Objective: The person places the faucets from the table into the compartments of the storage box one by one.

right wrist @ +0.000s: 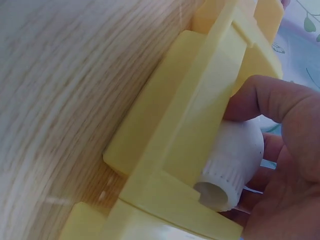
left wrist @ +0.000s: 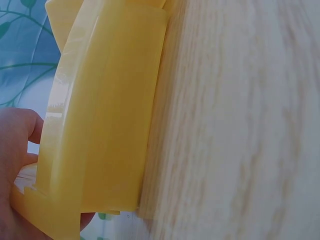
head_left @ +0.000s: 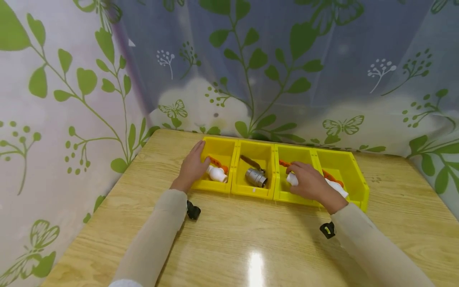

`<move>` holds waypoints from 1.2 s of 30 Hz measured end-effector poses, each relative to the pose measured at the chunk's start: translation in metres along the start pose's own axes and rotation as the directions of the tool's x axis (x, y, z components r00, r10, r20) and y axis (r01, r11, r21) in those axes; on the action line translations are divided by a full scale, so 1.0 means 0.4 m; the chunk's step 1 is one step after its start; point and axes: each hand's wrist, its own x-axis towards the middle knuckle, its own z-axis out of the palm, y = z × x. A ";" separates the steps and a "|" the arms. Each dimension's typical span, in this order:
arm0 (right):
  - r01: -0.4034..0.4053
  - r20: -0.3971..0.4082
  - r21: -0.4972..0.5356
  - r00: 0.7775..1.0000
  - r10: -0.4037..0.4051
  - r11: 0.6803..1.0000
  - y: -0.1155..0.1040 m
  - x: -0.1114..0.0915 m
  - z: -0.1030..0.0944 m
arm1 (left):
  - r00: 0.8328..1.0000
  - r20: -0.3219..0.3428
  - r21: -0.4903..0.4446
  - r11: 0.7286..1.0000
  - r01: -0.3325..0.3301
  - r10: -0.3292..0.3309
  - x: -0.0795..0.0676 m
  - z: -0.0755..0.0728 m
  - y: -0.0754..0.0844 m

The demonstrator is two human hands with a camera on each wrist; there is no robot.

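At the left end of the joined yellow bins (head_left: 252, 195), my left hand (head_left: 191, 167) grips the side wall of the leftmost bin, thumb over its inside. A white plastic ball valve (head_left: 217, 174) with an orange handle lies in that bin, close to the thumb. My right hand (head_left: 308, 181) reaches into the third bin and holds another white ball valve (right wrist: 235, 150) between thumb and fingers. The open end of this valve faces the bin's front lip in the right wrist view. Its orange handle (head_left: 285, 163) shows beyond the fingers in the head view.
In the second bin lies a metal ball valve (head_left: 255, 177) with a dark lever. The rightmost bin holds a white valve (head_left: 337, 187) with an orange handle, partly behind my right wrist. The bins stand on a wooden table (head_left: 229, 239) before a leaf-patterned curtain (head_left: 272, 79).
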 end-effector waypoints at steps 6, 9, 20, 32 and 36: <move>0.018 -0.003 -0.013 1.000 -0.019 1.000 0.006 0.009 0.004 | 1.000 0.007 -0.011 1.000 -0.010 0.010 -0.006 -0.006 0.005; 0.030 -0.002 -0.015 1.000 -0.030 0.999 0.008 0.013 0.008 | 1.000 0.000 -0.008 1.000 -0.010 0.010 -0.007 -0.005 0.004; 0.009 0.042 0.005 0.999 -0.009 1.000 0.015 0.029 0.014 | 1.000 -0.003 -0.010 1.000 -0.025 0.024 -0.009 -0.004 0.003; 0.015 0.096 -0.028 0.995 -0.012 0.999 0.020 0.048 0.006 | 1.000 -0.007 0.004 1.000 -0.014 0.014 -0.009 -0.008 0.008; 0.031 0.126 -0.057 0.992 -0.024 0.998 0.025 0.057 0.010 | 1.000 -0.001 0.008 1.000 -0.006 0.006 -0.007 -0.006 0.008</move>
